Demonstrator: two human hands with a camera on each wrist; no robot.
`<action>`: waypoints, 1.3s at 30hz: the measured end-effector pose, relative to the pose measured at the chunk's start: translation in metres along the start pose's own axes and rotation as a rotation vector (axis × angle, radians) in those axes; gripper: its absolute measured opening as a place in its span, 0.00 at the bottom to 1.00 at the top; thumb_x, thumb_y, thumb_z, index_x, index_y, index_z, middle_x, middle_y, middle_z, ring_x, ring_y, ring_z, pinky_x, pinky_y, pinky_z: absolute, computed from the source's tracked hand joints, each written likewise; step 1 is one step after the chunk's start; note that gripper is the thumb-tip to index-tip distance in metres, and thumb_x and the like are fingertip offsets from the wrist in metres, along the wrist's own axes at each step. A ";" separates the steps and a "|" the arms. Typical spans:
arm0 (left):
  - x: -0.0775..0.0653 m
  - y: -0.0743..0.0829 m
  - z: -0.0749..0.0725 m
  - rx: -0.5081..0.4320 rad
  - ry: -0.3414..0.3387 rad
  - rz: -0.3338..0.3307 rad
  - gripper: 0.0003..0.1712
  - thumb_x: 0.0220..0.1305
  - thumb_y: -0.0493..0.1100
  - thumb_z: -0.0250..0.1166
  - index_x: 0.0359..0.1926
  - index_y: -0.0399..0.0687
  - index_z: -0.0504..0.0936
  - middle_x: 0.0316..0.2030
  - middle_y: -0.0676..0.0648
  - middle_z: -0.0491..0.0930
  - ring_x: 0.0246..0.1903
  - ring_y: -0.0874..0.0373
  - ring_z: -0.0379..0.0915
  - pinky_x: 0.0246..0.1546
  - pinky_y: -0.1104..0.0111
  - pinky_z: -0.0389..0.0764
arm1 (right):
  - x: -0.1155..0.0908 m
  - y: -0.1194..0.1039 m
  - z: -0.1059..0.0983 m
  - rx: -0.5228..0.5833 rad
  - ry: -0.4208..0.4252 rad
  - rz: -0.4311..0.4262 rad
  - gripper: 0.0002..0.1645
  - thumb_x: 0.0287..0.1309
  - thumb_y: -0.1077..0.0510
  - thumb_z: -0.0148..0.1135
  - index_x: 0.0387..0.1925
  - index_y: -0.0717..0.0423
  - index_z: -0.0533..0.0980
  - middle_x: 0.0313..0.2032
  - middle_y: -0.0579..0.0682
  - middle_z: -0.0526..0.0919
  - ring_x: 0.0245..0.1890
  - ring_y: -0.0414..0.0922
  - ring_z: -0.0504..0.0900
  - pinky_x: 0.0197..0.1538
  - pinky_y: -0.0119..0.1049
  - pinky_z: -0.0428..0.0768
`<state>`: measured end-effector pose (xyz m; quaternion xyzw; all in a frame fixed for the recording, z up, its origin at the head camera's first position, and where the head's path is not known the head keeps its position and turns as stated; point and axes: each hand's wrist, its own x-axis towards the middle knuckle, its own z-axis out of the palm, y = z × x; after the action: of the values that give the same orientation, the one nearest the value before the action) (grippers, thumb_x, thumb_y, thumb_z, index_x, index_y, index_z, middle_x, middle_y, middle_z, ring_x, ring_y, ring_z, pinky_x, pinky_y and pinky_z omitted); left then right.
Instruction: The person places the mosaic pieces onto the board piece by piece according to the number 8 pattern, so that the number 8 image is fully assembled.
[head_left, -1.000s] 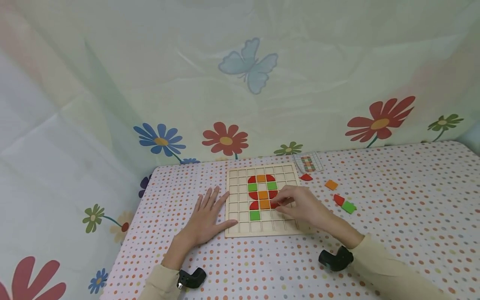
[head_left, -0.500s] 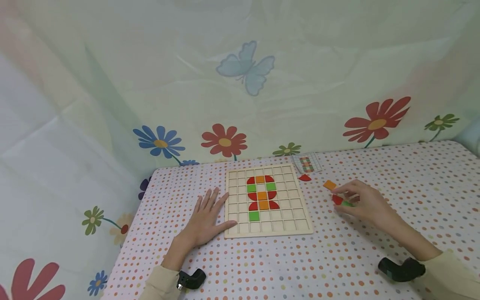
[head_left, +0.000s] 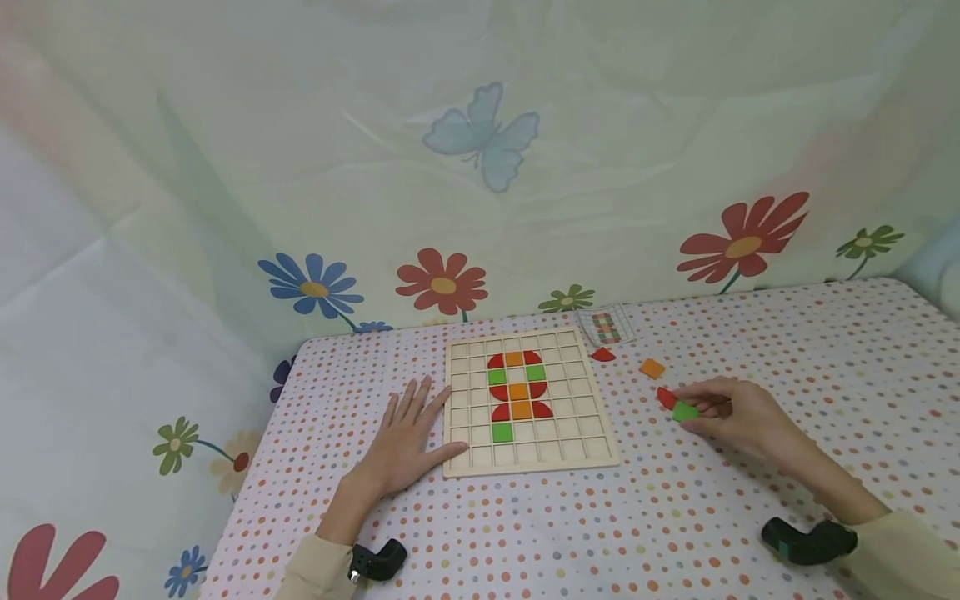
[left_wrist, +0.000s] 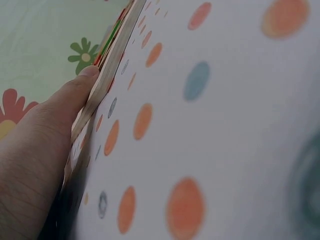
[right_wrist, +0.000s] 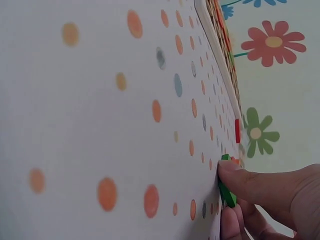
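My left hand point(head_left: 405, 442) lies with fingers spread at the left edge of a wooden grid board point(head_left: 585, 433), thumb on its rim. On the board sit red, orange and green tiles, with a green square point(head_left: 502, 432) lowest. To the right of the board my right hand point(head_left: 742, 412) pinches a green square tile point(head_left: 685, 411) between thumb and fingers. In the right wrist view that green tile point(right_wrist: 227, 187) is tipped up on edge, close to the cloth. A red quarter-round tile point(head_left: 666, 397) lies right beside it.
An orange square tile point(head_left: 652, 368) and another red quarter-round tile point(head_left: 603, 354) lie on the dotted tablecloth point(head_left: 555, 533). A printed pattern card point(head_left: 618, 321) is behind the board's right corner. A flowered curtain point(head_left: 360, 167) hangs along the back.
My right hand has left a red tile on the board, moved right to the loose tiles and taken hold of the green square. The left hand stays put.
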<state>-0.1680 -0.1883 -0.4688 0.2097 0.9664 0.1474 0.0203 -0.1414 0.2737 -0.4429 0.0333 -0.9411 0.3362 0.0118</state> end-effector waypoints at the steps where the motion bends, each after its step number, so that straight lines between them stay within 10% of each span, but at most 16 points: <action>1: -0.001 -0.001 0.000 -0.002 0.002 0.002 0.53 0.69 0.74 0.58 0.84 0.55 0.54 0.84 0.40 0.44 0.83 0.41 0.34 0.80 0.43 0.38 | 0.000 -0.001 0.000 0.004 -0.003 0.006 0.25 0.53 0.68 0.78 0.53 0.70 0.83 0.47 0.66 0.84 0.38 0.50 0.81 0.33 0.28 0.80; 19: -0.002 -0.004 0.000 0.008 -0.016 0.001 0.53 0.69 0.73 0.58 0.85 0.56 0.52 0.84 0.41 0.42 0.83 0.42 0.31 0.80 0.43 0.35 | -0.002 -0.021 0.009 0.041 0.077 -0.173 0.15 0.43 0.72 0.82 0.35 0.61 0.88 0.34 0.51 0.86 0.30 0.34 0.78 0.32 0.28 0.82; 30: -0.001 -0.003 0.002 0.014 -0.017 0.004 0.53 0.69 0.74 0.57 0.85 0.58 0.52 0.84 0.42 0.42 0.83 0.42 0.31 0.80 0.43 0.35 | 0.029 -0.089 0.046 0.187 -0.104 -0.386 0.10 0.52 0.68 0.79 0.37 0.57 0.90 0.35 0.44 0.88 0.36 0.39 0.83 0.39 0.31 0.86; 39: 0.000 -0.004 0.002 0.003 -0.001 0.008 0.53 0.69 0.74 0.57 0.85 0.57 0.52 0.84 0.42 0.43 0.83 0.42 0.32 0.80 0.43 0.36 | 0.043 -0.114 0.075 0.240 -0.239 -0.404 0.09 0.56 0.71 0.75 0.38 0.59 0.90 0.36 0.46 0.88 0.38 0.42 0.83 0.40 0.29 0.85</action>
<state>-0.1689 -0.1914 -0.4714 0.2135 0.9658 0.1461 0.0197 -0.1759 0.1361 -0.4273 0.2612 -0.8635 0.4298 -0.0367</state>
